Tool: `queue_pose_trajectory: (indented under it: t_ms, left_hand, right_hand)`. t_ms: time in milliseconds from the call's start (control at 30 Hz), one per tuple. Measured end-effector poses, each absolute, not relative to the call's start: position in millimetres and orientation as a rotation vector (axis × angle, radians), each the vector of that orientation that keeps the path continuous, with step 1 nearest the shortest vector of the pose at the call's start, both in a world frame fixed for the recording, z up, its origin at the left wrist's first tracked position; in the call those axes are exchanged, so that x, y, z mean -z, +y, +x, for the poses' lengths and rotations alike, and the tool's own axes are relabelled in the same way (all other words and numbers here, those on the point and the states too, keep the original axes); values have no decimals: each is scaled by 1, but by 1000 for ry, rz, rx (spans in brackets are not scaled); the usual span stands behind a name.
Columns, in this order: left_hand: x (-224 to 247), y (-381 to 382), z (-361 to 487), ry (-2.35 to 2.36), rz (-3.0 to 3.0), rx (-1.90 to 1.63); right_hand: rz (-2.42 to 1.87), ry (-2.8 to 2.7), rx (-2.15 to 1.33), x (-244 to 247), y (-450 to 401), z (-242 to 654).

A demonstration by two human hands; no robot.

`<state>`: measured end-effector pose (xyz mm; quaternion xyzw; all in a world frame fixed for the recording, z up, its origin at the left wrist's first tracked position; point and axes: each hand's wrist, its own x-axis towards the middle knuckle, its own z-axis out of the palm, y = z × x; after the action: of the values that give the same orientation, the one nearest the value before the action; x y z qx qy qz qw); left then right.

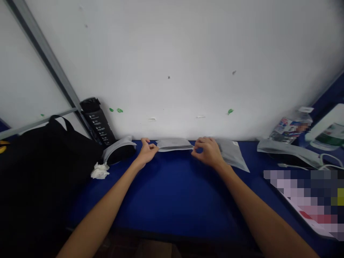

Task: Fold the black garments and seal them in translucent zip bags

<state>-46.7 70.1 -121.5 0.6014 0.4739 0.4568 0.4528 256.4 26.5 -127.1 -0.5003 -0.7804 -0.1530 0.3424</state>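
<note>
My left hand (pixel 146 152) and my right hand (pixel 208 152) are up near the far edge of the blue counter (pixel 174 193), close to the white wall (pixel 172 61). Both hands are narrow, not wide open. My thumb and fingers are pinched in small shapes, and each hand is at one end of a flat gray pouch (pixel 174 144). As far as I can see, both hands are holding that pouch by its ends. It lies low, just over the counter, right between my hands, and it has a dark strip along its lower side. So right now, the job in my hands is holding this thin pouch by both ends. Any move from here needs a firm, even pinch, because the pouch looks thin and slippery. A second gray pouch (pixel 232 154) lies just past my right hand. Past my left hand is a dark pouch with a gray flap (pixel 118 150), and a crumpled white tissue (pixel 100 171) sits near it. A black water bottle (pixel 97 122) stands by the wall, next to a big black bag (pixel 40 172). Over on the right are a clear plastic packet (pixel 291 129) and a gray-and-black pouch (pixel 288 154).
</note>
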Motion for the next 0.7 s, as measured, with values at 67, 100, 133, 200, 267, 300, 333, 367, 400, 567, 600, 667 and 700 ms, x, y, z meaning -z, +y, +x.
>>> queue_pose_trajectory:
  t_ms: [67, 100, 133, 200, 267, 300, 333, 367, 400, 567, 600, 667, 700]
  left_hand:
    - [124, 73, -53, 1214, 1543, -1120]
    - [126, 75, -56, 1236, 1584, -1122]
    - [128, 76, -57, 1252, 1621, -1129]
    - [133, 77, -57, 1264, 1691, -1143]
    - [137, 78, -56, 1237, 1773, -1138]
    - [139, 79, -55, 1211, 1835, -1134]
    - [141, 79, -53, 1177, 1905, -1132]
    - [142, 79, -52, 1134, 1975, -1128]
    - [144, 78, -50, 1088, 2038, -1118]
    - [140, 69, -41, 981, 2182, -1071]
    - [139, 67, -40, 1003, 2170, -1077]
    - [135, 64, -39, 1055, 2128, -1091]
    - [134, 63, -39, 1071, 2109, -1096]
  right_hand:
    - [-1318, -2036, 311, 123, 23, 261]
    - [-1301, -2061, 243, 121, 20, 259]
    - [-1270, -2107, 141, 118, 16, 255]
    - [-1198, -2201, -137, 113, 9, 242]
    - [-1149, -2229, -347, 110, 3, 228]
    - [-1158, -2203, -344, 109, 1, 221]
    - [-1187, -2169, -273, 110, 0, 216]
    - [-1246, -2135, -174, 112, 0, 212]
    - [-1326, -2126, -98, 115, 1, 210]
    - [-1647, -2216, -136, 125, 7, 211]
    - [-1670, -2199, -120, 124, 7, 212]
    - [-1703, -2115, -70, 118, 5, 210]
    - [-1702, -2074, -61, 114, 4, 208]
